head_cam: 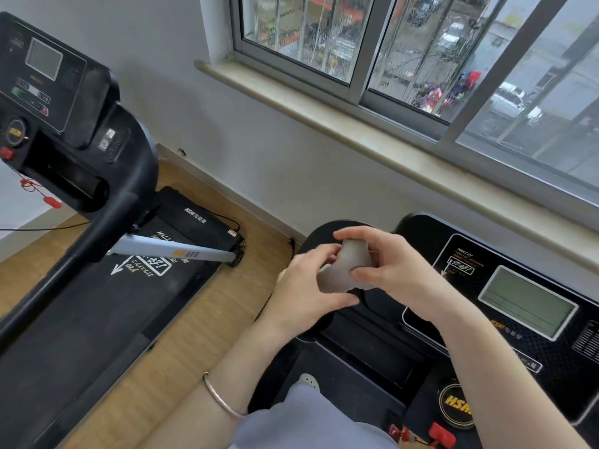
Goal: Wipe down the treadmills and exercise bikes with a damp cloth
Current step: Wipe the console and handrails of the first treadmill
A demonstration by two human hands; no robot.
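The fingers of both hands are curled around the damp cloth (348, 270), a small pale wad. The left hand (308, 286) cups it from eight o'clock with the thumb beneath. The right hand (393, 270) pinches it from three o'clock with its fingertips over the top. The cloth is held above the left end of the near treadmill's console (567, 351); whether it touches the console cannot be told. The step appears to be gathering or refolding the cloth. Done well, that means pressing it into a flat pad with a clean face outward, wrung enough not to drip on the display (528, 303) at four o'clock. The second treadmill (97, 303) stands at ten o'clock.
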